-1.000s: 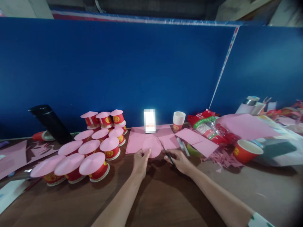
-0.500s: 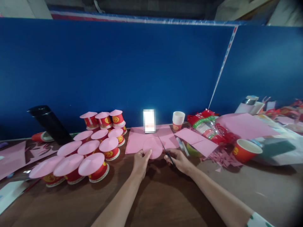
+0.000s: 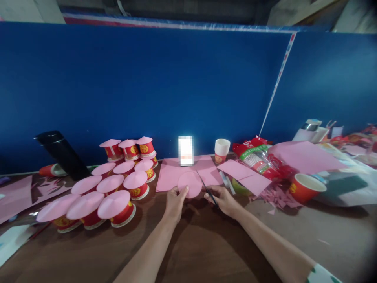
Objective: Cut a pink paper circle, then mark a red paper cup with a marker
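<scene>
My left hand pinches the lower left edge of a pink paper circle, thumb on top. In my right hand is a pair of dark scissors, its fingers closed round the handles. The blades point up and left, along the circle's right edge; whether they touch the paper I cannot tell. Behind the circle lie pink paper sheets flat on the table. A bright, blurred-out phone-like screen stands upright at their far side.
Several red paper cups with pink cone tops stand in rows at left, beside a black bottle. To the right are a white-and-red cup, a red bag of paper cups, pink scraps and a tipped red cup.
</scene>
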Demonstrator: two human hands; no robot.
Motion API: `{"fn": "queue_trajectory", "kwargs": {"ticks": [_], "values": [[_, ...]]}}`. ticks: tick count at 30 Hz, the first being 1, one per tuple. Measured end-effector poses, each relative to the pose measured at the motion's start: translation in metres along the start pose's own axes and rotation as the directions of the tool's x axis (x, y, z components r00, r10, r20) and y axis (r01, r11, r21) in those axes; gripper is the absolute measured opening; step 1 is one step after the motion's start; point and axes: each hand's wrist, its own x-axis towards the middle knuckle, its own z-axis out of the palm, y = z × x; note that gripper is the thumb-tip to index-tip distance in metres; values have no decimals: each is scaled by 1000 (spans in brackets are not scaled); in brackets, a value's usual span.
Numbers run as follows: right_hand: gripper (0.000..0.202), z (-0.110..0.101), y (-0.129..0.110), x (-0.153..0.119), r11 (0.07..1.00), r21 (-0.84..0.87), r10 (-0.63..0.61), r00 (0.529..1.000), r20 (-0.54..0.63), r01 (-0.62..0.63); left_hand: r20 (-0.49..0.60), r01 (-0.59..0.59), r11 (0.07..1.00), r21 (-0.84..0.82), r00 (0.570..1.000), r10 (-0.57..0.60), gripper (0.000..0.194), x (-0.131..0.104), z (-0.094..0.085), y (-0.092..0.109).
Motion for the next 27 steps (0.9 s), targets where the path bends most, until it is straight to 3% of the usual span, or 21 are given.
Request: {"fn": "queue_trajectory", "kwargs": {"ticks": [12,27], "values": [[45,1,1,0,1000,-11,28,1000,-10,-28,-14,-34,999,11,999,35,29,1,-1,-1],[38,1,2,0,999,-43,15,1000,7,-15,-46,-61,998,35,997,62,29,3,-3,-1]]}}
